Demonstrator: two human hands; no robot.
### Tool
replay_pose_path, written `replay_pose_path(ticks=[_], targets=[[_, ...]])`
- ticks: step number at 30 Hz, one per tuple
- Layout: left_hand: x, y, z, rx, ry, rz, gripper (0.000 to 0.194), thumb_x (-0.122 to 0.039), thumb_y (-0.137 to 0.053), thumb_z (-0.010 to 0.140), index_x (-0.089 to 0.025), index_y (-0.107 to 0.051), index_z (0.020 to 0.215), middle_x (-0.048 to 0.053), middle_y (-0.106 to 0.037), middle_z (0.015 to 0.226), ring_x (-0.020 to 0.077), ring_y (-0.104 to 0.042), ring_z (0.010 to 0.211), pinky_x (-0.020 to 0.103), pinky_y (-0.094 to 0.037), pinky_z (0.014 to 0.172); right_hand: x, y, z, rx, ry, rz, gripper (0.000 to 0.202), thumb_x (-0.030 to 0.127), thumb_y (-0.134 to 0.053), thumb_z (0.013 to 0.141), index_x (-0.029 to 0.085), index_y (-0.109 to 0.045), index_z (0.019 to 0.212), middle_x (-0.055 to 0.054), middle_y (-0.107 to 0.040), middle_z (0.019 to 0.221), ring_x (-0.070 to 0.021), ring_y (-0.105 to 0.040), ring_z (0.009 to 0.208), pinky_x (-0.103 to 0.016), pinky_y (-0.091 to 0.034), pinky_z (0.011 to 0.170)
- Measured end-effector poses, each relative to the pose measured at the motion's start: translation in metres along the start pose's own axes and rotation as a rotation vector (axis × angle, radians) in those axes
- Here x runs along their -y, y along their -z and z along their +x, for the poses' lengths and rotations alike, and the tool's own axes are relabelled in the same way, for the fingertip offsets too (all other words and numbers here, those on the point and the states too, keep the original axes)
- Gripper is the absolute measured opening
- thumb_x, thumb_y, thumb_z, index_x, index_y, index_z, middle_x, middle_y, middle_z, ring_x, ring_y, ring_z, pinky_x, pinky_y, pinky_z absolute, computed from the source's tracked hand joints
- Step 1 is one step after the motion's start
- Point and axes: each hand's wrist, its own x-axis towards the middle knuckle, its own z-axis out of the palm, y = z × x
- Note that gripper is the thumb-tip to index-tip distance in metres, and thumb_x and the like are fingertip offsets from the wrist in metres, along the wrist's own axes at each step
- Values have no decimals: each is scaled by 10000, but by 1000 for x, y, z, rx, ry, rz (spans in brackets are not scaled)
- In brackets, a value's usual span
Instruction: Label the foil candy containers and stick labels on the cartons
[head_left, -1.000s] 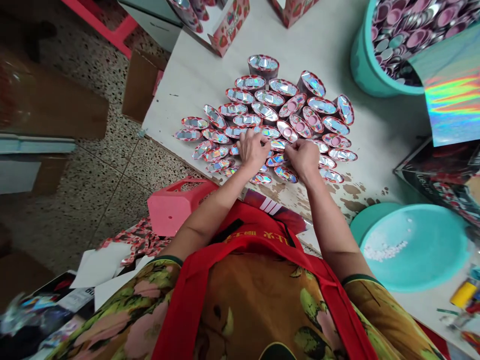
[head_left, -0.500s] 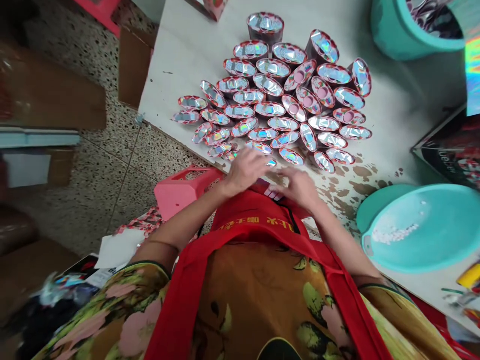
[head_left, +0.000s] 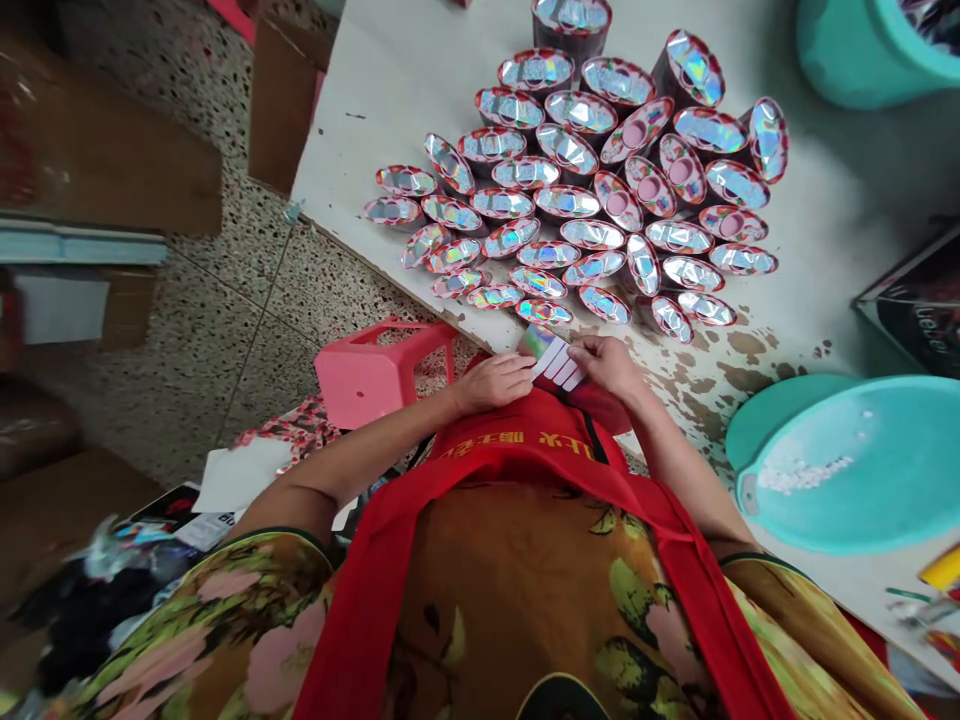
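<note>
Between my hands, at the table's front edge, is a small sheet with white strips [head_left: 559, 364]; it has a shiny, rainbow-coloured upper part. My right hand [head_left: 606, 364] pinches its right side between thumb and fingers. At its left edge my left hand [head_left: 496, 383] has its fingers curled together on the sheet, the thumb hidden. Just beyond stand many paper cups with shiny foil-like tops [head_left: 568, 203], packed close together. Several have a pink round spot [head_left: 651, 190] on top.
A pink stool [head_left: 367, 380] stands below the table's left edge. On the right is a turquoise basin [head_left: 900, 480] with small white bits in it. A turquoise bucket [head_left: 844, 60] stands at the back right. Brown stains [head_left: 739, 375] mark the tabletop. Cardboard boxes [head_left: 105, 150] lie at left.
Both hands have drawn back from the front cups towards my body. They now meet at the striped sheet, which my right hand pinches. The view has shifted slightly.
</note>
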Motion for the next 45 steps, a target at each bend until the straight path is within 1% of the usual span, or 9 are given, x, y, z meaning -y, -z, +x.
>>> replay_pose_path(ticks=[5, 7, 9, 13, 19, 24, 30, 40, 45], targets=[[-28, 15, 24, -584, 430, -372, 109, -319, -654, 865, -212, -639, 855, 9, -695, 803, 137, -644, 736, 266, -518, 738, 26, 10, -15, -178, 222, 258, 435, 528, -507, 920, 201, -693, 1136, -95, -717, 1129, -223, -648, 974, -340, -476, 864], [-37, 22, 42, -668, 485, -518, 139, -327, -695, 824, -209, -625, 844, -14, -665, 759, 119, -616, 691, 236, -495, 682, 39, 14, -21, -115, 247, 442, 519, 623, -544, 879, 206, -658, 1167, -88, -707, 1093, -206, -653, 888, -332, -500, 799], [-40, 27, 58, -710, 496, -599, 155, -333, -709, 800, -208, -622, 826, -20, -659, 745, 116, -616, 691, 229, -488, 678, 48, 18, -21, -84, 192, 548, 515, 667, -636, 792, 199, -659, 1008, -45, -682, 856, -170, -603, 687, -307, -487, 671], [-28, 36, 92, -708, 504, -643, 161, -354, -701, 796, -206, -675, 855, 0, -692, 789, 134, -633, 728, 254, -493, 712, 50, 38, -2, -190, 124, 542, 441, 641, -681, 744, 213, -576, 721, 27, -527, 568, -128, -462, 525, -274, -385, 547], [1, 62, 183, -756, 426, -209, 24, -238, -732, 762, -216, -738, 753, 21, -659, 786, 182, -591, 814, 350, -479, 866, 45, 90, 50, -477, 69, 335, 267, 445, -634, 777, 208, -559, 678, 23, -540, 580, -130, -455, 548, -268, -359, 560], [9, 72, 240, -764, 433, 79, 109, -171, -694, 795, -214, -680, 696, 61, -629, 852, 269, -550, 1066, 455, -418, 1005, 61, 105, 79, -667, -68, 4, 175, 326, -568, 817, 215, -570, 682, -28, -620, 667, -190, -549, 654, -310, -415, 655], [28, 72, 250, -732, 399, 154, 125, -181, -736, 810, -196, -618, 772, 79, -622, 956, 320, -475, 1230, 526, -406, 1038, 68, 107, 91, -676, -205, -148, 167, 317, -596, 825, 217, -597, 691, -98, -652, 740, -265, -594, 757, -390, -456, 747], [35, 75, 256, -752, 396, 174, 188, -186, -802, 754, -202, -615, 742, 66, -604, 862, 354, -483, 1212, 613, -351, 1061, 47, 112, 102, -740, -153, -174, 138, 316, -610, 826, 195, -641, 768, -101, -604, 697, -297, -579, 823, -451, -473, 766], [22, 86, 241, -706, 441, 243, 93, -234, -750, 822, -224, -674, 874, 83, -639, 1001, 320, -501, 1158, 533, -391, 1039, 44, 109, 66, -728, -34, -231, 275, 377, -530, 929, 166, -659, 1050, -130, -656, 932, -285, -597, 928, -443, -468, 793]])
